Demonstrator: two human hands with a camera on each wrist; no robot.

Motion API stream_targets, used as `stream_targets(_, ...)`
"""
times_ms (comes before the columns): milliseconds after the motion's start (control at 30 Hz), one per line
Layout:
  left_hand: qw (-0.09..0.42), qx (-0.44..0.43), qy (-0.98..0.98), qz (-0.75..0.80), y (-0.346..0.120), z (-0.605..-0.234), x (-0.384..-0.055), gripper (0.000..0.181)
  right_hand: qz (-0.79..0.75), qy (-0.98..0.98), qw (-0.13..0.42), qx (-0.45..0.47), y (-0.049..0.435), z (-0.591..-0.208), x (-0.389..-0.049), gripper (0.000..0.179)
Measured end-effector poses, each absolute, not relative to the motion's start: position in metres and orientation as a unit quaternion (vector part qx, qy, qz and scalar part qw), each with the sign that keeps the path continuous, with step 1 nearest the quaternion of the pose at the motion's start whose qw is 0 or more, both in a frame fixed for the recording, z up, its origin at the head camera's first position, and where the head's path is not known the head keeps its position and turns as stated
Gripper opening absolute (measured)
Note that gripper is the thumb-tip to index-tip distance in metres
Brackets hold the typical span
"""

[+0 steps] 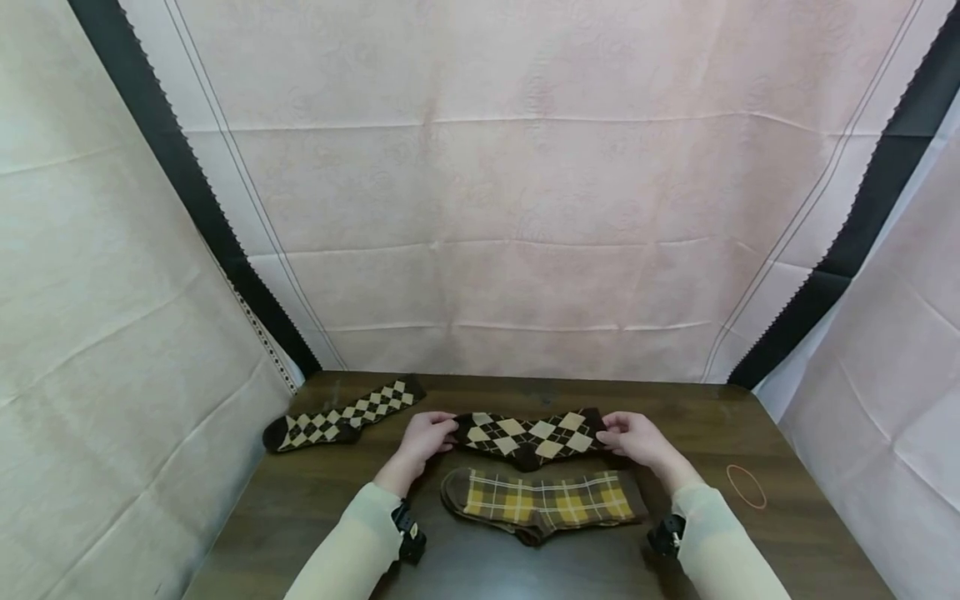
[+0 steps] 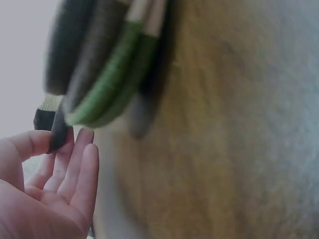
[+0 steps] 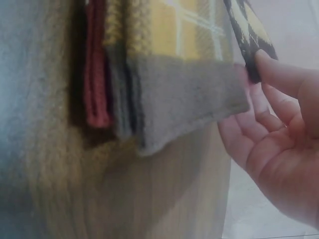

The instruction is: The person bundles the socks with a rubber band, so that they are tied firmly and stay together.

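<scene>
Between my two hands stretches a dark argyle sock (image 1: pixel 525 435) with cream and grey diamonds. My left hand (image 1: pixel 429 437) pinches its toe end at the left, thumb against fingers. At the other end, my right hand (image 1: pixel 632 437) pinches the cuff. Just nearer to me lies a stack of socks, with a yellow plaid sock (image 1: pixel 547 500) on top. In the left wrist view green and grey sock toes (image 2: pixel 112 84) show in that stack. A red sock edge (image 3: pixel 97 89) shows under the plaid cuff in the right wrist view.
A second argyle sock (image 1: pixel 341 421) lies flat at the table's back left. A thin rubber band (image 1: pixel 746 487) rests on the wooden table (image 1: pixel 780 558) at the right. Pale fabric walls (image 1: pixel 525 250) rise behind and on both sides.
</scene>
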State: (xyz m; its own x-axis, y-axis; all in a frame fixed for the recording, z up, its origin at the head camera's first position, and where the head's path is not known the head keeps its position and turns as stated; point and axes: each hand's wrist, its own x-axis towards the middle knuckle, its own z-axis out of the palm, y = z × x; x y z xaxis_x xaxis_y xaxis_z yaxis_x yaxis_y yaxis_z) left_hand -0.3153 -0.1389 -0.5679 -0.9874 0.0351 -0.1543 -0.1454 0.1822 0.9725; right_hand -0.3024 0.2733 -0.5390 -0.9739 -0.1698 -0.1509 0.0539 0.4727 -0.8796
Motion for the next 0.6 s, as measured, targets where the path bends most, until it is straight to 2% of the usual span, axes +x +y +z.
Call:
stream_targets(300,0.097,-0.019,0.691,0.716,-0.142,-0.544,-0.308,0.042,-0.605,0.789,0.096,-0.051,0.282,-0.531,-0.289,0.043)
stream_targets(467,0.109,-0.007,0.665,0.739,-0.143,-0.537,-0.303,0.039,-0.623,0.774,0.105,-0.041,0.287,-0.522,-0.277,0.044)
stream_targets(600,0.123,0.007,0.656,0.744,-0.145,-0.536,-0.295,0.035,-0.628,0.765,0.135,-0.048,0.294,-0.520,-0.265,0.044)
